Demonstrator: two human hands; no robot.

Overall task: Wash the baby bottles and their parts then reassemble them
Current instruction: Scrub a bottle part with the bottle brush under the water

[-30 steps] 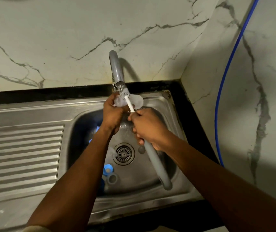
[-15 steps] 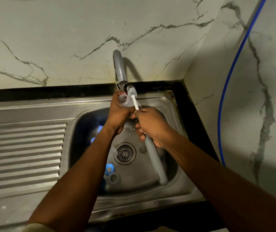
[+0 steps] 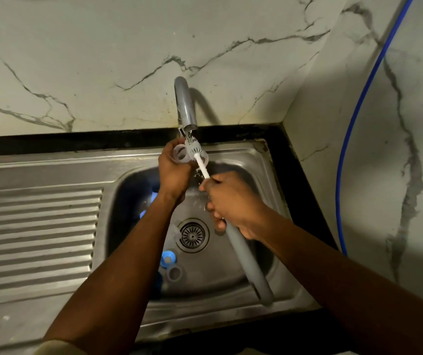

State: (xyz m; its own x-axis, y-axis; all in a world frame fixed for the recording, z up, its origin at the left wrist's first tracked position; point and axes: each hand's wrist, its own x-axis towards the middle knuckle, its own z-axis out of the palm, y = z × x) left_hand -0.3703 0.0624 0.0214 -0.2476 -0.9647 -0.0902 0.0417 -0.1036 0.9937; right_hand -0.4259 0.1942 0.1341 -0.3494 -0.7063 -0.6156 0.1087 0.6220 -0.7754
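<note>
Under the tap (image 3: 185, 108), the left hand (image 3: 173, 172) curls its fingers round a clear bottle part (image 3: 181, 155), which pokes up past the fingertips. Just right of it, the right hand (image 3: 230, 203) grips the brush (image 3: 245, 257) tight. A moment ago the bristles (image 3: 197, 150) stuck up above the part. Now they press against it, so I think the scrubbing goes on. Below both wrists, blue parts (image 3: 167, 258) wait in the sink (image 3: 256, 160).

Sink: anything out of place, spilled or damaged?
Nothing stands out. The left hand holds a clear bottle part under the tap; the right hand grips the brush. A loose blue part and grey ring lie in the sink by the drain.
</note>
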